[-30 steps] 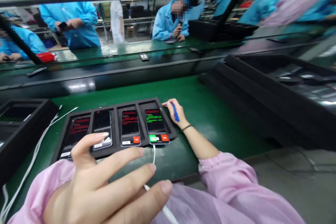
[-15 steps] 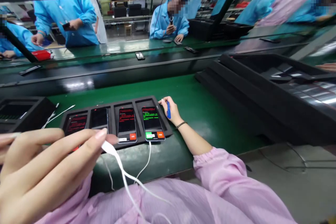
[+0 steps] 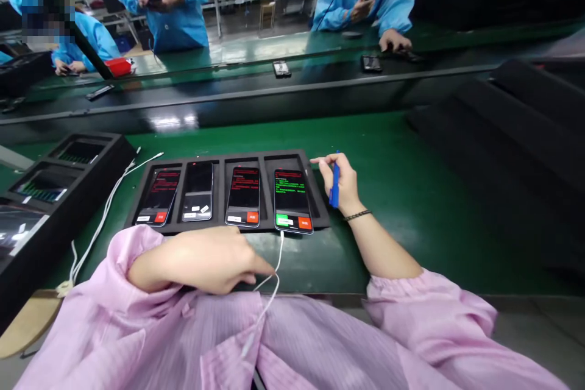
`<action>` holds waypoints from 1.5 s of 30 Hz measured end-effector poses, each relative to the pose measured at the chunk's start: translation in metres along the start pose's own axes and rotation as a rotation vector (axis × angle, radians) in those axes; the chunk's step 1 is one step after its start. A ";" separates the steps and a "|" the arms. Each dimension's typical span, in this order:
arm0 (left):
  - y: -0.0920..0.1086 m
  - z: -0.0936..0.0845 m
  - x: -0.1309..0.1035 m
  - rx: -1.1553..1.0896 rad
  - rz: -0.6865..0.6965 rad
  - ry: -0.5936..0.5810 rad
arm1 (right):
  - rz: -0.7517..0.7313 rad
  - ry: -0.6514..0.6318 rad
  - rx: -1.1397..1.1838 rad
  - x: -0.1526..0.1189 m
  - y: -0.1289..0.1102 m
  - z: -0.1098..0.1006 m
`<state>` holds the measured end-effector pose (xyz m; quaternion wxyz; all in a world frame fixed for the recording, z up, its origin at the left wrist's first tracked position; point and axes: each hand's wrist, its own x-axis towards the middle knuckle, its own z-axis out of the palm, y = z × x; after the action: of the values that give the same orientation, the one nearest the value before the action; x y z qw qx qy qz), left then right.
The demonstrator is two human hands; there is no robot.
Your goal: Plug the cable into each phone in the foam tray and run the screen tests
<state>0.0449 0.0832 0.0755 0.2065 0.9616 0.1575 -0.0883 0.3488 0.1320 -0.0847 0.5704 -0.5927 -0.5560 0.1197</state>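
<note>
A black foam tray lies on the green table with phones in its slots. Three phones show red or green text; the second from the left is dark with small white labels. A white cable is plugged into the bottom of the rightmost phone. Below the tray, my left hand has curled fingers, with the index fingertip at a white cable whose blurred end hangs over my lap. My right hand is closed around a blue pen, its fingertips beside the tray's right edge.
More foam trays with devices stand at the left, beside white cables. Stacked black foam is on the right. A raised conveyor edge crosses behind, with phones and people in blue coats beyond.
My left hand has moved from close to the camera down to below the tray, and the cable end has dropped from its fingertips. The view has shifted, showing more at the left. My right hand still holds the pen.
</note>
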 end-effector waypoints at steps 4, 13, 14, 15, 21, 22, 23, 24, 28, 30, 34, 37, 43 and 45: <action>0.004 0.018 0.021 0.045 -0.286 0.020 | -0.268 -0.110 0.058 -0.018 -0.027 -0.008; 0.015 0.073 0.063 -0.092 -0.514 0.129 | -0.843 -0.510 0.098 -0.048 -0.074 -0.007; 0.017 0.073 0.066 -0.082 -0.524 0.144 | -0.848 -0.521 0.087 -0.048 -0.075 -0.007; 0.018 0.073 0.069 -0.071 -0.535 0.152 | -0.841 -0.533 0.083 -0.047 -0.076 -0.009; 0.017 0.076 0.080 0.015 -0.587 0.162 | -0.655 -0.393 0.148 -0.039 -0.062 -0.033; 0.016 0.078 0.081 0.022 -0.584 0.170 | -0.626 -0.340 0.145 -0.039 -0.057 -0.035; 0.014 0.080 0.082 0.025 -0.578 0.182 | -0.602 -0.288 0.140 -0.040 -0.051 -0.035; 0.013 0.083 0.082 0.028 -0.568 0.199 | -0.582 -0.238 0.134 -0.041 -0.046 -0.034; 0.010 0.092 0.080 0.061 -0.504 0.287 | -0.514 -0.085 0.052 -0.048 -0.035 -0.024; 0.009 0.096 0.079 0.082 -0.475 0.321 | -0.494 -0.059 -0.010 -0.051 -0.036 -0.019; 0.009 0.100 0.077 0.085 -0.442 0.394 | -0.486 -0.107 -0.122 -0.052 -0.041 -0.016; 0.008 0.101 0.077 0.078 -0.424 0.427 | -0.518 -0.182 -0.148 -0.051 -0.043 -0.019; 0.007 0.104 0.076 0.072 -0.411 0.450 | -0.592 -0.317 -0.127 -0.051 -0.043 -0.026; 0.007 0.104 0.076 0.078 -0.407 0.465 | -0.604 -0.335 -0.125 -0.052 -0.042 -0.026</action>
<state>0.1076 0.0533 -0.0336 0.1060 0.9119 0.3864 0.0884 0.3288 0.0654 -0.0676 0.4436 -0.4073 -0.7983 0.0070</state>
